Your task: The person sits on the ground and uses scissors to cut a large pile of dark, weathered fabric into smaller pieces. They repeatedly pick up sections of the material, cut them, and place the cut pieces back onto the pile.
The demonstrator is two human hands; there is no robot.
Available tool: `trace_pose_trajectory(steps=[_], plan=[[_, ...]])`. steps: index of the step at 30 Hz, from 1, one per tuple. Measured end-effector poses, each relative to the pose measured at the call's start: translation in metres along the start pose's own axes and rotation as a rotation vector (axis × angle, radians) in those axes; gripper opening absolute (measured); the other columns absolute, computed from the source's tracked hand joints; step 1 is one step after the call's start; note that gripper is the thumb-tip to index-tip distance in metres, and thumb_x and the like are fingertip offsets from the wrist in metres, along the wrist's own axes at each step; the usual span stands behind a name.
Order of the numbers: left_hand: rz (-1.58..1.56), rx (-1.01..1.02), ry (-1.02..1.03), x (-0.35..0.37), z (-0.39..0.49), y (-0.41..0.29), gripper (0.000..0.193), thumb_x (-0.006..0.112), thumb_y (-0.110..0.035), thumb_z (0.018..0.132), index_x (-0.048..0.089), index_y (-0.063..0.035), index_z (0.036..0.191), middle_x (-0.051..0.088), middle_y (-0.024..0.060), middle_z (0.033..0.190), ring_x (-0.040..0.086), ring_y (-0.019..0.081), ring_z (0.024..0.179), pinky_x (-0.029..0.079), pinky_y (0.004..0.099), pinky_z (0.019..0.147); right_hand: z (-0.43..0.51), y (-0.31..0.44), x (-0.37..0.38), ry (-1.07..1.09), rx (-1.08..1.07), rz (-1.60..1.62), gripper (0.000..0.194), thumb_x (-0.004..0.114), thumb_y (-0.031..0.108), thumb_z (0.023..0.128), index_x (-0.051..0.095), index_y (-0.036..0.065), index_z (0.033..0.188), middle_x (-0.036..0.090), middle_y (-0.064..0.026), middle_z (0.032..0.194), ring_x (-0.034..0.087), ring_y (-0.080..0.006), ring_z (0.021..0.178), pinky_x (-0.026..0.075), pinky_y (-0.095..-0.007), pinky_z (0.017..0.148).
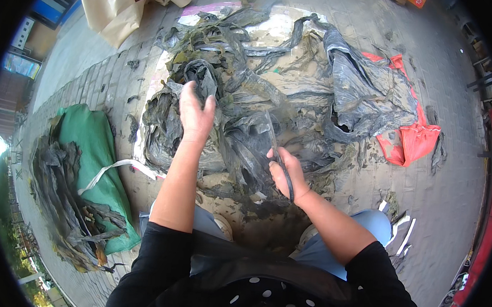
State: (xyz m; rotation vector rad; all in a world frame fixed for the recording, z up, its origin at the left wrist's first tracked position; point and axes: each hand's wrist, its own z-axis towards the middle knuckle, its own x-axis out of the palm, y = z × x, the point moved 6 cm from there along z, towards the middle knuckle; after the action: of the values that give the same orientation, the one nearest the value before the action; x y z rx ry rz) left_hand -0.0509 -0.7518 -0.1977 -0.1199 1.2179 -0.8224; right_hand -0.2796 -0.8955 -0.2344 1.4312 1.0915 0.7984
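Dried kelp sheets (275, 85) lie heaped on a flattened sack in front of me. My left hand (197, 112) is raised at the heap's left side, fingers apart, next to a rolled kelp piece (202, 77); whether it touches the roll is hard to tell. Over the near middle of the heap, my right hand (289, 173) grips scissors (275, 144) by their dark handles, blades pointing away from me. A wide grey kelp bundle (360, 88) rests at the right, partly on a red sack (418, 141).
On the paving at left lies a green woven sack (90, 144) with more dried kelp (54, 184) on and beside it. A large brown paper sheet (115, 6) is at the upper left. White strips (405, 237) lie by my right knee. Kelp scraps are scattered around.
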Motion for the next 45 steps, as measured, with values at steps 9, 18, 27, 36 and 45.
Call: trace_pose_trajectory(steps=[9,18,27,36,45], plan=[[-0.265,0.152,0.579,0.040,-0.042,-0.082,0.029,0.055,-0.028,0.093,0.055,0.0000,0.087,0.062,0.0244,0.088,0.058,0.0438,0.085,0.047,0.0479,0.074,0.013,0.007,0.010,0.178,0.376,0.487,0.028,0.061,0.027,0.091,0.048,0.009,0.109,0.048,0.0005,0.075,0.045,-0.0075,0.060,0.040,-0.0237,0.054],[-0.518,0.327,0.699,0.041,-0.031,-0.061,0.025,0.055,-0.028,0.094,0.058,-0.0026,0.094,0.060,0.0201,0.087,0.056,0.0426,0.085,0.047,0.0433,0.075,0.021,0.019,0.004,0.267,0.451,0.426,0.015,0.054,0.014,0.091,0.051,0.009,0.104,0.044,0.0038,0.070,0.038,-0.0035,0.054,0.031,-0.0196,0.045],[-0.431,0.076,0.736,0.034,-0.028,-0.034,0.036,0.056,-0.035,0.093,0.061,-0.0021,0.105,0.064,0.0180,0.100,0.060,0.0377,0.095,0.047,0.0396,0.085,0.005,0.027,0.006,0.186,0.413,0.352,0.013,0.054,0.009,0.091,0.054,0.006,0.103,0.047,0.0020,0.061,0.040,-0.0058,0.043,0.031,-0.0222,0.037],[-0.221,-0.569,-0.176,-0.035,0.006,0.075,0.062,0.073,-0.036,0.082,0.048,0.0067,0.120,0.057,0.0197,0.117,0.054,0.0288,0.109,0.044,0.0360,0.091,0.082,0.066,-0.068,-0.268,-0.121,-0.567,0.025,0.065,0.015,0.085,0.059,0.004,0.106,0.059,-0.0097,0.071,0.055,-0.0199,0.064,0.046,-0.0311,0.061],[-0.627,-0.950,0.436,0.098,-0.047,0.109,0.122,0.081,-0.053,0.066,0.010,0.0035,0.147,0.034,0.0245,0.145,0.040,0.0354,0.131,0.034,0.0429,0.107,0.044,-0.075,0.029,0.399,0.309,-0.742,0.033,0.061,0.029,0.086,0.058,-0.001,0.098,0.063,-0.0287,0.094,0.058,-0.0457,0.097,0.047,-0.0482,0.084]])
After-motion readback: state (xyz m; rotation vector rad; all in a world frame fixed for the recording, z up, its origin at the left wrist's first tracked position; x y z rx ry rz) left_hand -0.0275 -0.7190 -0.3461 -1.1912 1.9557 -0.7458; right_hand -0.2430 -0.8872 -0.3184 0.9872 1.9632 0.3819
